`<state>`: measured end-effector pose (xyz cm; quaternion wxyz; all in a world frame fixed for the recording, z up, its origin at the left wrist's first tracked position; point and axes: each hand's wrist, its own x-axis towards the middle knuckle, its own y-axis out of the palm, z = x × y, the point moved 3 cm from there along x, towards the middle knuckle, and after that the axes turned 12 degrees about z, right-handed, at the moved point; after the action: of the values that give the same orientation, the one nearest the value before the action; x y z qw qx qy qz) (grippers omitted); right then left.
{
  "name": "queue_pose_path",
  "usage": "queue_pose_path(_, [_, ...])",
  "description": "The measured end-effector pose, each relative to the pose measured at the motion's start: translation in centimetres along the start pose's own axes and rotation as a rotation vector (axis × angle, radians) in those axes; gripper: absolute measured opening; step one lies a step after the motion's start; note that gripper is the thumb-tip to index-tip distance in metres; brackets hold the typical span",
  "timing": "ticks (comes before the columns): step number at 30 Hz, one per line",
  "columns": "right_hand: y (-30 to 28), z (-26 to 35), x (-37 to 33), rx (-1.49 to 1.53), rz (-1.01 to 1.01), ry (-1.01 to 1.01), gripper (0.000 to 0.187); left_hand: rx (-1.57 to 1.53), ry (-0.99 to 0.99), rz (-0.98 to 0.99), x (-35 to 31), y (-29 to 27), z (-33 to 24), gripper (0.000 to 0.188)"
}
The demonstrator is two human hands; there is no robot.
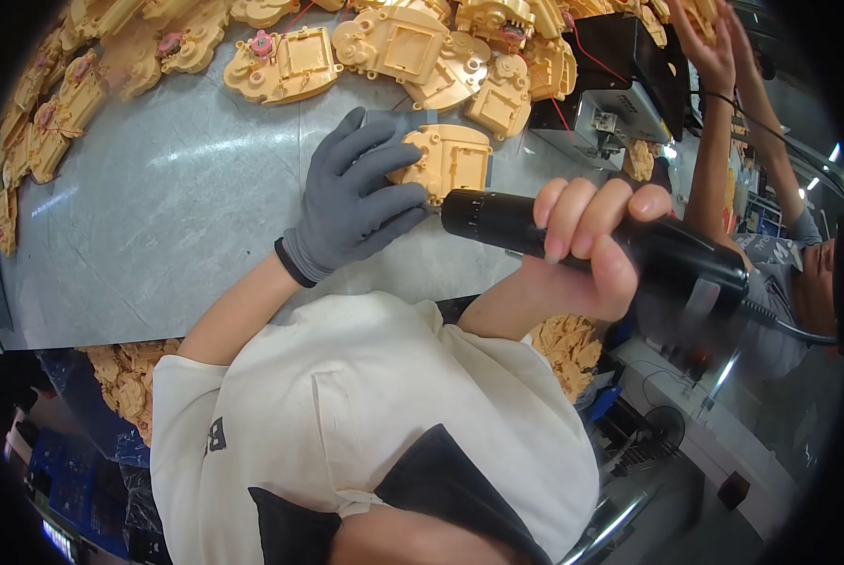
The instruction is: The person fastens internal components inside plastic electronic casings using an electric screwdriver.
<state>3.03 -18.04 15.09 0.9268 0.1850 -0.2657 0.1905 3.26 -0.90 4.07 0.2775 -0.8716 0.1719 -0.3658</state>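
My left hand (351, 193), in a dark grey glove, presses its fingers over the left side of a yellow plastic housing (462, 158) on the table. The housing lies flat, with a rectangular recess facing up, and grey-blue edges of something beneath it show around it. My bare right hand (593, 247) is wrapped round a black electric screwdriver (490, 218), held nearly level. The tool's tip points left, close to the housing's lower left corner and my gloved fingers. Whether the tip touches a screw is too small to tell. A cord runs from the tool's right end.
Many similar yellow housings (281, 68) lie heaped along the table's far and left edges, some with pink parts and red wires. A black box with a metal front (620, 113) stands at the right. Beyond it, another person's raised arms (714, 122) show. More housings (565, 353) sit below table level.
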Motion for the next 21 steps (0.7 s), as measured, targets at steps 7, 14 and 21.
queue_pose_path(7, [0.6, -0.5, 0.8, -0.060, 0.122, 0.065, 0.041, 0.039, 0.042, 0.016, 0.0, -0.1, 0.2, 0.032])
queue_pose_path(14, [-0.8, 0.1, 3.7, -0.070, -0.044, -0.034, 0.044, -0.071, -0.190, -0.203, 0.2, 0.0, 0.3, 0.069])
queue_pose_path(21, [-0.6, -2.7, 5.5, -0.226, -0.173, 0.048, 0.038, -0.033, -0.173, 0.197, 0.4, 1.4, 1.7, 0.074])
